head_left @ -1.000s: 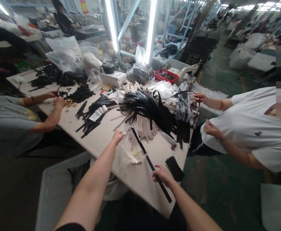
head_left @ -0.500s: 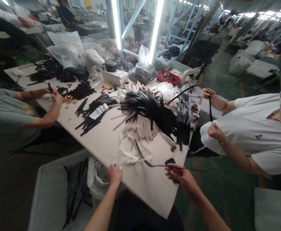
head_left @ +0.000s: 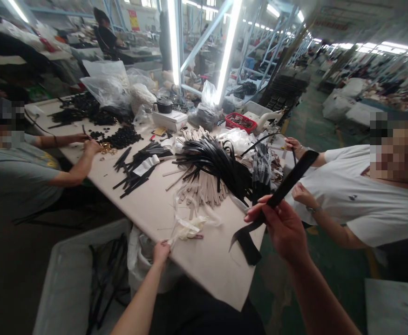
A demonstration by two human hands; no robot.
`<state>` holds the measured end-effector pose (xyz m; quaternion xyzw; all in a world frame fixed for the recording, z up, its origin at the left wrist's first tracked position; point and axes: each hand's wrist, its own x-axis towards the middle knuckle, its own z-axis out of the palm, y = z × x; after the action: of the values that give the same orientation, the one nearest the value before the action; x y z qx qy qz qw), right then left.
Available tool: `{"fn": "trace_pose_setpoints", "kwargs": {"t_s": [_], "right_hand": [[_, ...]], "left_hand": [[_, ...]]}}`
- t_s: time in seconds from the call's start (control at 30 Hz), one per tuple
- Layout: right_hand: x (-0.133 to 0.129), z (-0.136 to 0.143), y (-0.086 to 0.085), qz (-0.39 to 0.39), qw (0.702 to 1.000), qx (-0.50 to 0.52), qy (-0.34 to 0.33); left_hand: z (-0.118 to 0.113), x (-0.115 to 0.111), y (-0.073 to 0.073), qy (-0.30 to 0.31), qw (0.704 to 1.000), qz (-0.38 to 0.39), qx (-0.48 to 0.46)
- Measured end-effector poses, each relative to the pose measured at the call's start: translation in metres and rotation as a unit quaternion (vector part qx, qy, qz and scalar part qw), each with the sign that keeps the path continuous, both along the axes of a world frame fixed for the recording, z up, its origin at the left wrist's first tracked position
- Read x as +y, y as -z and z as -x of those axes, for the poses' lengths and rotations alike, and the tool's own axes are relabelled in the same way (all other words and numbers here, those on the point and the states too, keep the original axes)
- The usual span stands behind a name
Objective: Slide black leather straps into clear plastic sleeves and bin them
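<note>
My right hand (head_left: 284, 228) is raised over the table's right edge, its thumb and fingers pinching a black strap (head_left: 291, 179). One end of the strap slants up to the right, and the rest curls down below my fingers. Beneath it a black piece (head_left: 250, 251) lies by the table edge. At the front edge, my left hand (head_left: 161, 252) is closed on the end of some clear plastic wrapping (head_left: 190, 227), which lies crumpled on the tabletop. Beyond it are a heap of black straps (head_left: 218, 160) and a fan of beige strips (head_left: 204, 188).
Co-workers stand left (head_left: 50, 163) and right (head_left: 350, 195) of the table (head_left: 141, 204); the right one holds a black strap. Black parts (head_left: 122, 136), a white box (head_left: 171, 121) and a red basket (head_left: 241, 122) lie farther back. Below left stands a white bin (head_left: 55, 284).
My right hand has risen and lifted the strap from low over the table to a steep slant. My left hand stays at the edge, slightly left, and the plastic has shifted and flattened.
</note>
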<state>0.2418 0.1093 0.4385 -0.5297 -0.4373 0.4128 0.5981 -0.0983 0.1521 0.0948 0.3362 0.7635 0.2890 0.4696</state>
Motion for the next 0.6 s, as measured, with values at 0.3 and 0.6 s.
{"fn": "trace_pose_setpoints", "kwargs": {"t_s": [0.3, 0.6], "right_hand": [[-0.013, 0.016, 0.063, 0.246, 0.959, 0.111, -0.086], [-0.039, 0.041, 0.133, 0.352, 0.926, 0.062, -0.124]], "left_hand": [[0.007, 0.011, -0.009, -0.132, 0.983, 0.015, -0.124], [-0.011, 0.019, -0.054, -0.131, 0.953, -0.013, -0.274]]}}
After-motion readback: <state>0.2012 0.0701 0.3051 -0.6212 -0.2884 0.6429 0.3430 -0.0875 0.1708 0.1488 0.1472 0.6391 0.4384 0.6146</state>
